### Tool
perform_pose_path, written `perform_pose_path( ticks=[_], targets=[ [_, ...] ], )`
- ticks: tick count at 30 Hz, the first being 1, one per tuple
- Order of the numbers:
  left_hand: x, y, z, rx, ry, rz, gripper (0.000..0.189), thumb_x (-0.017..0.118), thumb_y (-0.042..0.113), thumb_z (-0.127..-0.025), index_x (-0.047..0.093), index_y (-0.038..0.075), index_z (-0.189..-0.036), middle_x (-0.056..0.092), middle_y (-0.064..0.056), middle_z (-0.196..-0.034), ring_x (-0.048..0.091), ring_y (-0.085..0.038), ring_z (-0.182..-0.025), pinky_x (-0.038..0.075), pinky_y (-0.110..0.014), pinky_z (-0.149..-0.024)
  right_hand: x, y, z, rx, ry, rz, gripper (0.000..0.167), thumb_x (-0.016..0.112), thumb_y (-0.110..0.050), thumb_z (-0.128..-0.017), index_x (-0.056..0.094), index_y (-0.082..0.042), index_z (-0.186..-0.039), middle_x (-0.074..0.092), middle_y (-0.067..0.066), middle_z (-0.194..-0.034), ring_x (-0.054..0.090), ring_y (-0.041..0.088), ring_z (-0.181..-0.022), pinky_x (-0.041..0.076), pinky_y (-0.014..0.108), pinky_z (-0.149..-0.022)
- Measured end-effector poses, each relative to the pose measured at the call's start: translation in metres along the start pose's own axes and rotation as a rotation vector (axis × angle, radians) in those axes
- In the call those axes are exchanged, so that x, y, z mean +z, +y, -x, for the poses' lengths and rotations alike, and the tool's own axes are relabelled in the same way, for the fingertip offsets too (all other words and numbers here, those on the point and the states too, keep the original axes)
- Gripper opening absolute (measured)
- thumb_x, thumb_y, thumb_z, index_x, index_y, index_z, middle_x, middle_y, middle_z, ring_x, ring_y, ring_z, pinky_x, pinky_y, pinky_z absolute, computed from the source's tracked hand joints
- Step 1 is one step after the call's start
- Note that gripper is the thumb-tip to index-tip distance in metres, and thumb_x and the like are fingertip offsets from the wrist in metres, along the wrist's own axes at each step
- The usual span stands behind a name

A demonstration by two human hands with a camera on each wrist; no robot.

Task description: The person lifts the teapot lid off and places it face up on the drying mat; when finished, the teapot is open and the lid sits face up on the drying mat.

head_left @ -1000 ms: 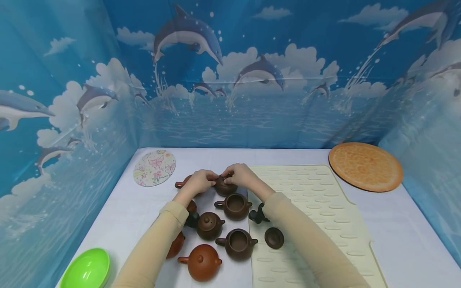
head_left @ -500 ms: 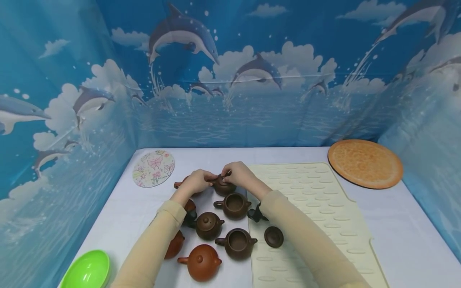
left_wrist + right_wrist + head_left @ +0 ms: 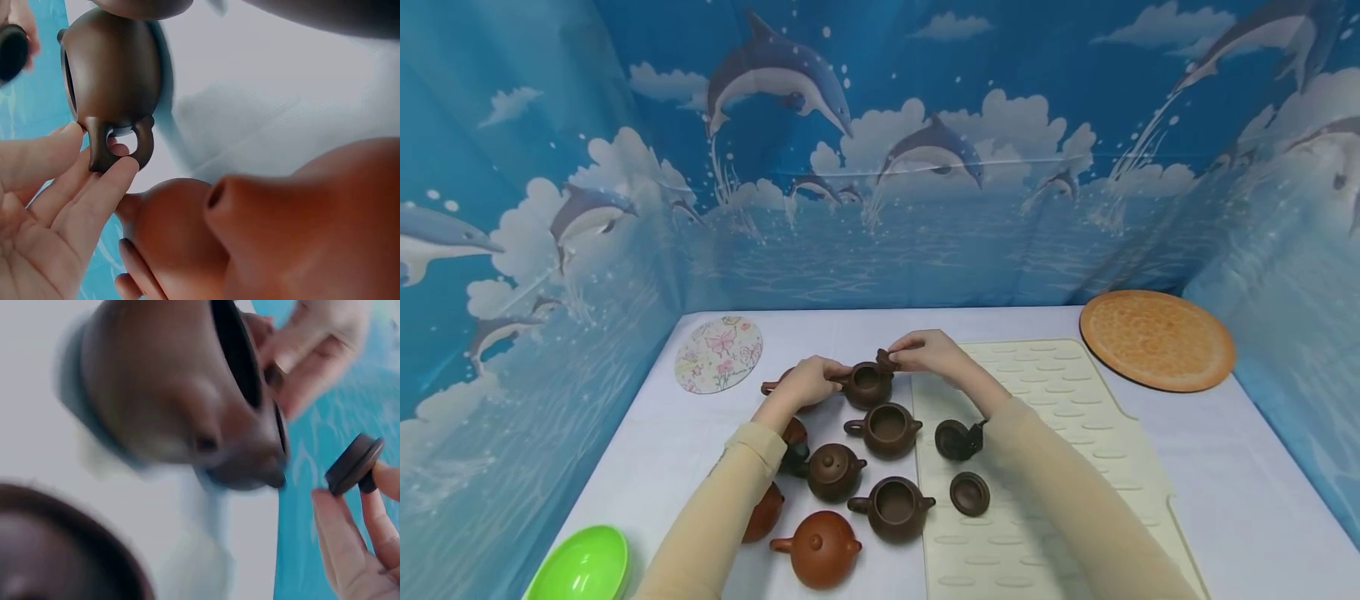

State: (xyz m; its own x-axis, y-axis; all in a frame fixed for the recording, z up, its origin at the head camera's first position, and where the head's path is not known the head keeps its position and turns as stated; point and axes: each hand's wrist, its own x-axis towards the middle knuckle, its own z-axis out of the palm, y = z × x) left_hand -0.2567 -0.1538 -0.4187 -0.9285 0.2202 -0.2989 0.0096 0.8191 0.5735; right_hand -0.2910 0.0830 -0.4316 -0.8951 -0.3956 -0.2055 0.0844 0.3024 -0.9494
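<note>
My left hand [image 3: 805,382] pinches the handle [image 3: 145,144] of a dark brown clay teapot [image 3: 868,402] at the far end of the group. The teapot stands uncovered, its round mouth visible in the head view. Just right of it, my right hand [image 3: 931,354] holds the small dark lid [image 3: 356,464] between thumb and fingers, tilted and off the pot. A reddish-brown teapot [image 3: 181,231] sits by my left fingers, partly hidden by that hand in the head view.
Two uncovered dark teapots [image 3: 891,443] stand nearer, beside a lidded dark one [image 3: 835,477]. Reddish teapots [image 3: 822,554] are at left and front. Dark lids [image 3: 969,494] lie on the cream mat [image 3: 1075,433]. A green bowl [image 3: 583,562] and round boards [image 3: 1157,342] lie around.
My right hand has lifted the lid from the far teapot and moved right with it, uncovering the mouth. My left hand stays at the handle.
</note>
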Motion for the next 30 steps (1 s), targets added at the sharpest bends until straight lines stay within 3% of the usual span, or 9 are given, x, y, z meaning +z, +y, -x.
perform_pose_path(
  ticks=[3,8,14,17,20,25,30],
  targets=[
    [0.0,0.001,0.0,0.003,0.005,0.001,0.036,0.058,0.003,-0.096,0.064,0.011,-0.131,0.065,-0.011,-0.132,0.052,-0.031,-0.133,0.04,-0.049,-0.113,-0.02,0.01,0.009,0.017,-0.033,-0.177,0.035,0.058,-0.008,-0.098,0.056,0.011,-0.127,0.059,0.027,-0.13,0.069,0.017,-0.101,0.053,0.04,-0.101],
    [0.002,0.0,0.0,0.003,0.01,0.0,0.036,0.058,0.005,-0.096,0.064,0.012,-0.131,0.065,-0.01,-0.132,0.053,-0.03,-0.132,0.042,-0.049,-0.111,-0.043,0.033,0.025,0.043,-0.064,-0.305,0.039,0.05,-0.009,-0.102,0.045,0.012,-0.135,0.056,0.022,-0.129,0.067,0.012,-0.098,0.055,0.031,-0.097],
    [0.003,0.0,0.001,-0.004,0.016,-0.01,0.035,0.059,0.008,-0.097,0.064,0.012,-0.131,0.063,-0.011,-0.134,0.052,-0.031,-0.133,0.041,-0.05,-0.111,-0.056,0.055,0.042,0.13,-0.077,-0.5,0.045,0.037,-0.011,-0.107,0.03,0.011,-0.146,0.055,0.017,-0.125,0.069,0.02,-0.104,0.048,0.039,-0.106],
    [0.003,-0.001,0.001,-0.003,0.016,-0.012,0.035,0.06,0.009,-0.097,0.064,0.011,-0.131,0.063,-0.011,-0.135,0.051,-0.032,-0.133,0.04,-0.05,-0.112,-0.06,0.061,0.049,0.132,-0.088,-0.518,0.05,0.036,-0.014,-0.108,0.025,0.012,-0.148,0.059,0.014,-0.12,0.069,0.02,-0.105,0.047,0.039,-0.107],
    [0.003,-0.001,0.002,0.0,0.019,-0.002,0.035,0.059,0.009,-0.097,0.064,0.011,-0.132,0.063,-0.012,-0.135,0.05,-0.032,-0.134,0.04,-0.05,-0.112,-0.062,0.064,0.054,0.132,-0.077,-0.449,0.055,0.04,-0.016,-0.107,0.021,0.014,-0.148,0.057,0.019,-0.123,0.07,0.017,-0.1,0.05,0.037,-0.104],
    [0.003,-0.002,0.002,0.005,0.021,0.004,0.035,0.059,0.009,-0.097,0.064,0.011,-0.132,0.063,-0.012,-0.134,0.05,-0.032,-0.134,0.04,-0.05,-0.112,-0.061,0.069,0.06,0.12,0.001,-0.136,0.056,0.049,-0.023,-0.105,0.036,0.014,-0.144,0.047,0.033,-0.136,0.07,0.015,-0.095,0.056,0.033,-0.094],
    [0.003,-0.002,0.002,0.003,0.014,0.005,0.035,0.059,0.009,-0.097,0.064,0.012,-0.132,0.063,-0.011,-0.134,0.051,-0.032,-0.134,0.04,-0.051,-0.112,-0.058,0.073,0.061,0.085,0.106,0.127,0.045,0.059,-0.027,-0.1,0.058,0.006,-0.131,0.06,0.027,-0.129,0.072,0.017,-0.088,0.06,0.03,-0.08]
  ],
)
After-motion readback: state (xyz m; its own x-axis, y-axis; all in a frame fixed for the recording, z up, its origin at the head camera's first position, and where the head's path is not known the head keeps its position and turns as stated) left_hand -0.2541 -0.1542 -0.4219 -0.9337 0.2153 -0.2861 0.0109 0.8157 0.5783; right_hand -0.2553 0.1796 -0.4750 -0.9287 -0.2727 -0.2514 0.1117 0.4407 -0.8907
